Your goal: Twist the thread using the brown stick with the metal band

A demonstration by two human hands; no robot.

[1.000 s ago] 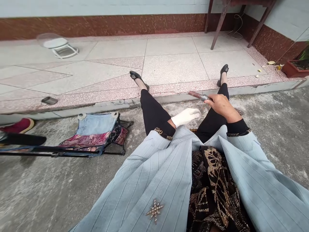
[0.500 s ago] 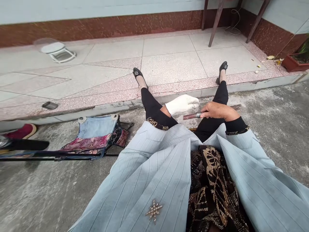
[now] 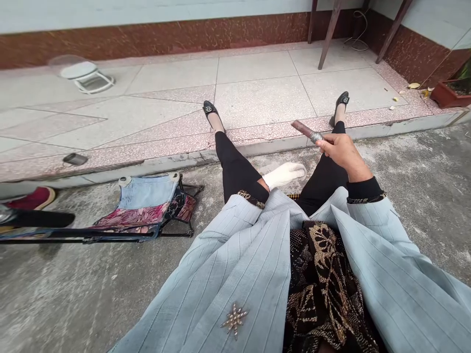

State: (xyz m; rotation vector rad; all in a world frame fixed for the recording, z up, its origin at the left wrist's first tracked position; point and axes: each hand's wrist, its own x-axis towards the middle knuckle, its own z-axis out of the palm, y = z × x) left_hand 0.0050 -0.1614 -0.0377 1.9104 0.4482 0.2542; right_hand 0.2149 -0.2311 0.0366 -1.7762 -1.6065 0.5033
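Observation:
My right hand [image 3: 342,151] is bare and raised above my right shin, its fingers closed around a reddish-brown rod with a metal band [image 3: 303,130]. The rod points up and to the left. My left hand [image 3: 285,175] wears a white knit glove and rests low between my legs, apart from the rod. Its fingers lie together, and I see nothing in them. My legs in black trousers stretch forward, ending in black flat shoes [image 3: 209,109].
A folding seat with denim and floral cloth [image 3: 147,206] stands left on rough concrete, beside a red shoe [image 3: 33,197]. A low tiled step edge [image 3: 257,146] runs ahead. Beyond it are a white stool-like object [image 3: 86,77], table legs [image 3: 329,34] and a red planter [image 3: 451,96].
My right hand has risen from low over my lap, tilting the rod upward. My gloved left hand has dropped lower, between my legs.

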